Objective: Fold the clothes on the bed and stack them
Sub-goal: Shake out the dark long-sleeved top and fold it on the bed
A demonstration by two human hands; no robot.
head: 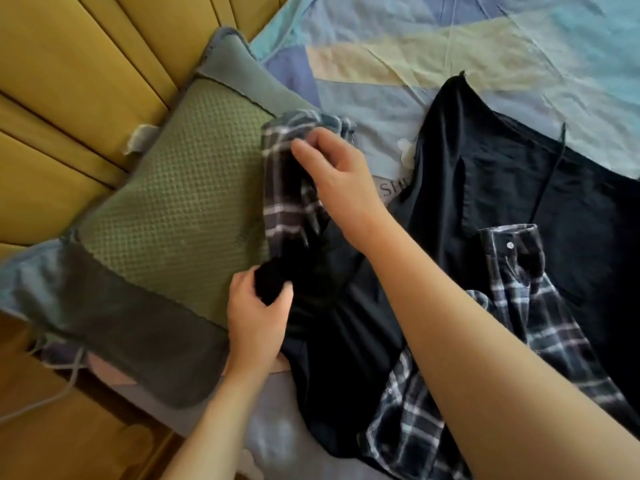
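Left hand (pixel 254 317) clenched round black fabric bunch (pixel 268 284), right hand (pixel 337 178) pinching plaid shirt (pixel 287 188) sleeve end, both above green pillow (pixel 173 202) edge, bed sheet (pixel 450 46) beneath.

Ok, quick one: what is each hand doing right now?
Left hand: grips a bunched black cloth.
Right hand: pinches the plaid sleeve near its upper end.

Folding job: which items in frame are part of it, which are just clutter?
In the job:
- plaid shirt, its sleeve pinched by the right hand
- black garment, a bunch of it gripped by the left hand
- bed sheet, the work surface

Lying about:
- green pillow
- grey cable
- yellow headboard
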